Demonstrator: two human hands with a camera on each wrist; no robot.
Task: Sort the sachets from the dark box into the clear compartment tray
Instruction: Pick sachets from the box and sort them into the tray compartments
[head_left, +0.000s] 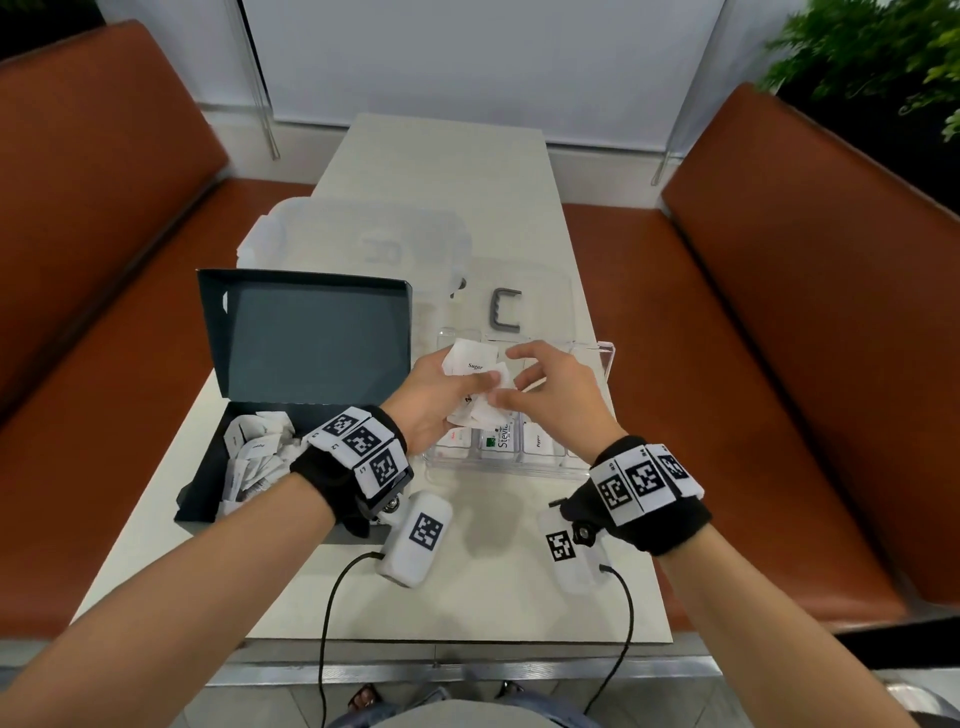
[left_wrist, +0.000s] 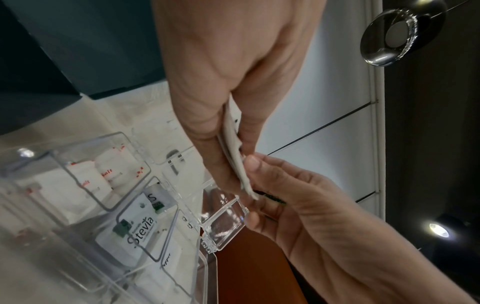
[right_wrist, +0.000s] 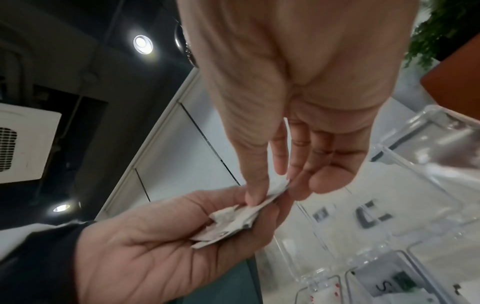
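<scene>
Over the clear compartment tray (head_left: 605, 355), my left hand (head_left: 441, 395) grips a small bunch of white sachets (head_left: 471, 366); the top one reads "Sugar". From the right, my right hand (head_left: 519, 382) pinches the edge of one sachet (right_wrist: 276, 192) between thumb and fingers. The tray's near compartments hold salt sachets (left_wrist: 103, 176), Stevia sachets (left_wrist: 140, 228) and pepper sachets (left_wrist: 166, 259). At the left stands the dark box (head_left: 202, 512), lid (head_left: 311, 338) raised, with several white sachets (head_left: 254, 454) piled in its left end.
Beyond the tray lies its clear lid with a grey handle (head_left: 505, 310), and a clear plastic container (head_left: 353, 244) sits behind the box. Orange benches (head_left: 810, 322) flank the narrow white table (head_left: 483, 597). A plant (head_left: 872, 47) is at the far right.
</scene>
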